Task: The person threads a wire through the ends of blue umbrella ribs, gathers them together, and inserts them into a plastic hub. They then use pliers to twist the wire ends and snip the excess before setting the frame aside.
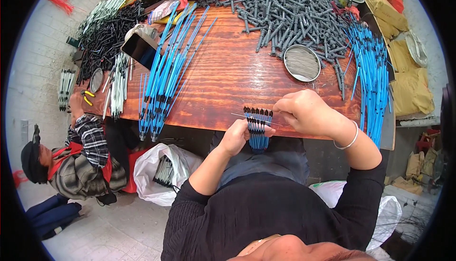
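My left hand (236,136) is closed around a flat row of blue sticks (258,140) with black pointed tips, held upright just off the table's front edge. A thin metal wire (240,115) runs crosswise through the row below the tips and juts out on both sides. Close by on the right, my right hand (304,111) has its thumb and fingers pinched together beside the tips. Whatever lies between those fingers is too small to make out. A round metal tin (302,63) of thin wires stands on the table beyond my right hand.
Grey plastic plugs (294,14) are heaped at the back of the wooden table (213,71). Blue sticks lie in a left bundle (166,76) and a right pile (370,71). A dark flat device (140,50) leans at left. A co-worker (80,161) sits far left, near a white sack (152,185).
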Motion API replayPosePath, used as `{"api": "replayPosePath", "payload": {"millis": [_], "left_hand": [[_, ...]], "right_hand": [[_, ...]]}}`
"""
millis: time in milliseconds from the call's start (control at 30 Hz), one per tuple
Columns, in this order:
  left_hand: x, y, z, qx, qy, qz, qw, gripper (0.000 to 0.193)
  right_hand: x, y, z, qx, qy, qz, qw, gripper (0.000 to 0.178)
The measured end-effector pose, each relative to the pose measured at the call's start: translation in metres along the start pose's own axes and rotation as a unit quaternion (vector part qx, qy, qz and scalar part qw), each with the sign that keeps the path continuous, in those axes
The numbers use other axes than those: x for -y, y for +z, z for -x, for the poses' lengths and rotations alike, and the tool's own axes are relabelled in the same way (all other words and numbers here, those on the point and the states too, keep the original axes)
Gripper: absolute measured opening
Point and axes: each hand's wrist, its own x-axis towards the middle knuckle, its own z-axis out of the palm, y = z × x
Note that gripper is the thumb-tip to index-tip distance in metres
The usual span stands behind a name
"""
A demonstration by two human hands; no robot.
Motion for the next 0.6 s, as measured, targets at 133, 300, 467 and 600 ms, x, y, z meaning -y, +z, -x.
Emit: {"api": "replayPosePath", "payload": {"millis": [133, 300, 467, 600], "left_hand": [[0.0, 0.0, 0.0, 0.002, -0.014, -0.001, 1.0, 0.049], [0.001, -0.001, 0.0, -0.001, -0.012, -0.006, 1.0, 0.05], [-0.002, 0.0, 0.0, 0.012, -0.011, -0.024, 1.0, 0.051], [-0.001, 0.001, 0.0, 0.002, -0.012, -0.013, 1.0, 0.051]], "right_hand": [[0.0, -0.001, 0.001, -0.018, -0.016, -0.006, 1.0, 0.012], [0.012, -0.001, -0.006, -0.005, 0.01, 0.054, 0.998, 0.008], [0.013, -0.009, -0.008, -0.015, -0.012, 0.093, 0.995, 0.01], [0.002, 0.01, -0.01, -0.073, -0.021, 0.02, 0.997, 0.01]]}}
